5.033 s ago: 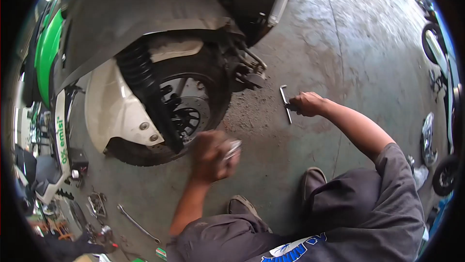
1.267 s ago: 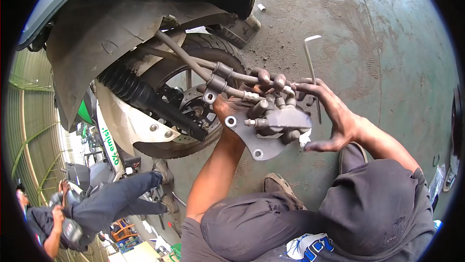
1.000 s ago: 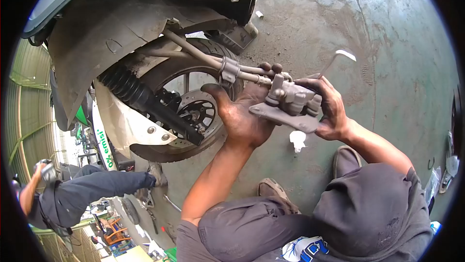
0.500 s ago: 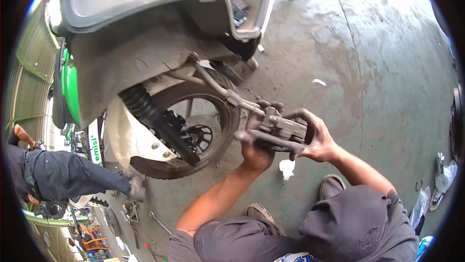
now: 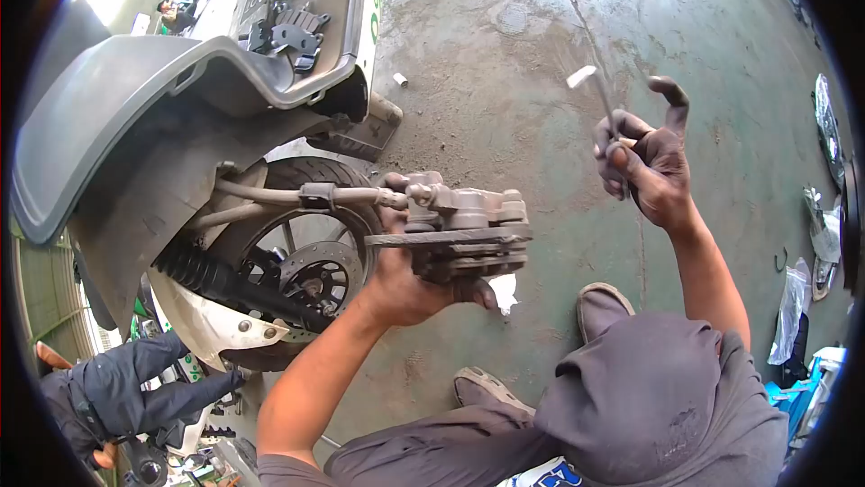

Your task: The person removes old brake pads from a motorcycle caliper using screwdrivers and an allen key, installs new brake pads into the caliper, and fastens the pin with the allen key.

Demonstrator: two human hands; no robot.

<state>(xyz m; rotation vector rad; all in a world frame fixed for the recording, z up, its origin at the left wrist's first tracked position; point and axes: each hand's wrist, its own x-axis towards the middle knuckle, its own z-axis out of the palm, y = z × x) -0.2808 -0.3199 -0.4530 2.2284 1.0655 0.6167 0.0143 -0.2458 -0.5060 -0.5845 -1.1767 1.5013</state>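
Note:
My left hand [image 5: 410, 289] is closed from below around a dusty brake caliper [image 5: 464, 233], its thumb and fingers curling past both ends. A brake hose [image 5: 270, 194] runs from the caliper back towards the front wheel [image 5: 243, 185] of a scooter. Up to the right and apart from the caliper, my right hand [image 5: 662, 167] pinches a thin metal rod [image 5: 607, 109] between thumb and fingers. Its index finger is raised and bent. The rod stands nearly upright; its exact kind is too small to make out.
The scooter's grey front panel [image 5: 99, 127] fills the upper left. Brake pads [image 5: 297, 32] lie on its floorboard. White scraps [image 5: 581, 77] are on the floor. A person in dark clothes [image 5: 126, 388] is at lower left. Plastic bags [image 5: 788, 311] lie at right.
My right hand has left the caliper and moved up and right, now pinching the rod. My left hand still holds the caliper, which has turned level. The view has shifted.

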